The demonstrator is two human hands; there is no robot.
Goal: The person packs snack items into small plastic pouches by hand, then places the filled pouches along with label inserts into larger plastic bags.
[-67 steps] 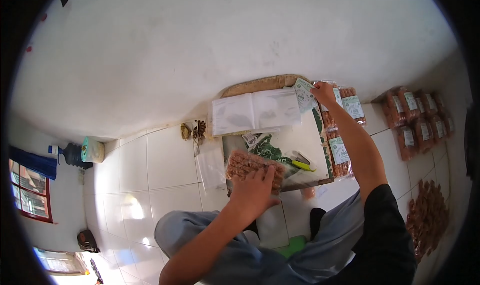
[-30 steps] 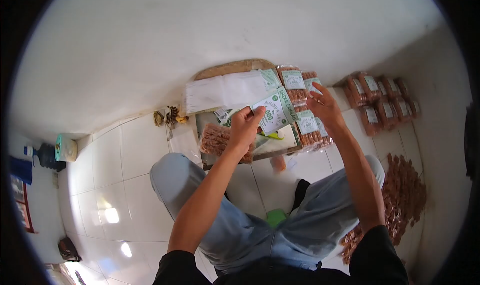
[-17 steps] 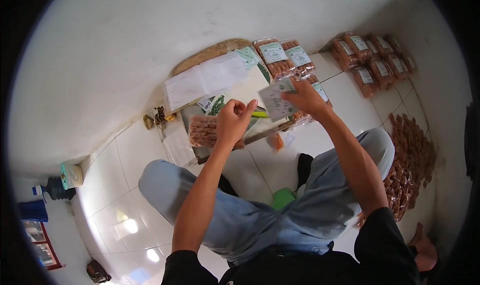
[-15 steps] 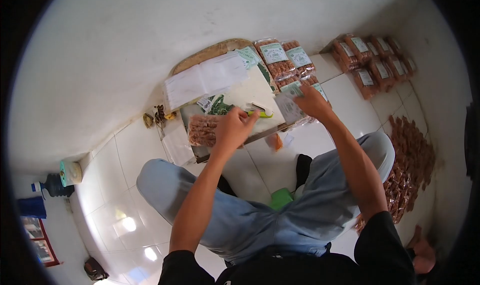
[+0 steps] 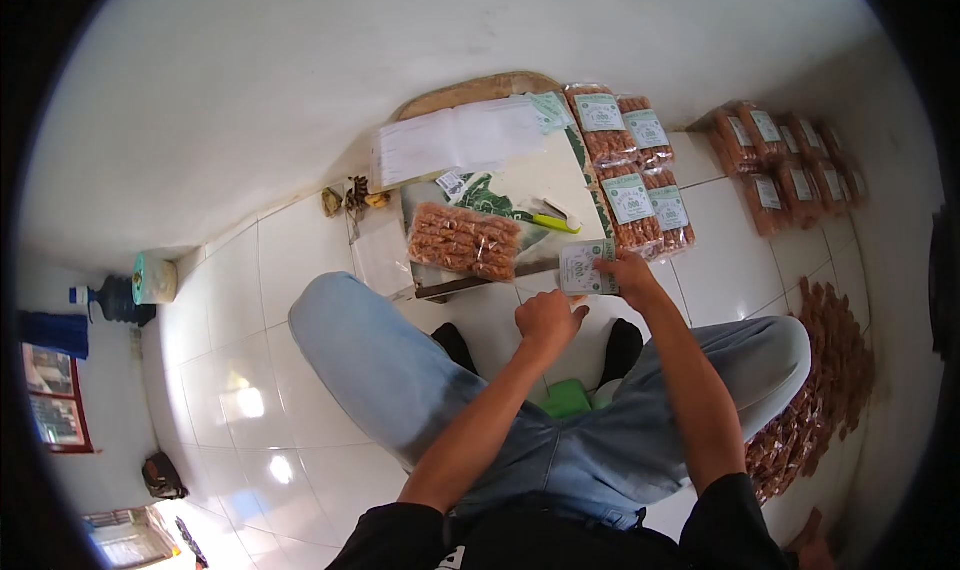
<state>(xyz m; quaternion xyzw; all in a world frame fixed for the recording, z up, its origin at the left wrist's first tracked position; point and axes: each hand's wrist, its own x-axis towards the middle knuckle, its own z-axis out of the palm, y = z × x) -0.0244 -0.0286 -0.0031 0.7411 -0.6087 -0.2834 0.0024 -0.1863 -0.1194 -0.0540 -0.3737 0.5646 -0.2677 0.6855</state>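
Note:
My right hand pinches a printed paper label by its right side, in front of the low board. Just left of and below the label is my left hand, its fingers curled in and its thumb pointing right; whatever may be inside the fingers is hidden. A clear bag of brown snack sticks lies flat on the board's front left corner, apart from both hands. Behind the label, a yellow-green cutter rests on the board.
White sheets cover the board's back left. Several labelled packs stand along its right side, with more packs by the wall. A heap of brown pieces lies at right. A green object sits between my feet.
My right hand has drawn the label from the labelled packs toward me. My left hand has left the bag of snack sticks and moved right, close to the label. The view has shifted.

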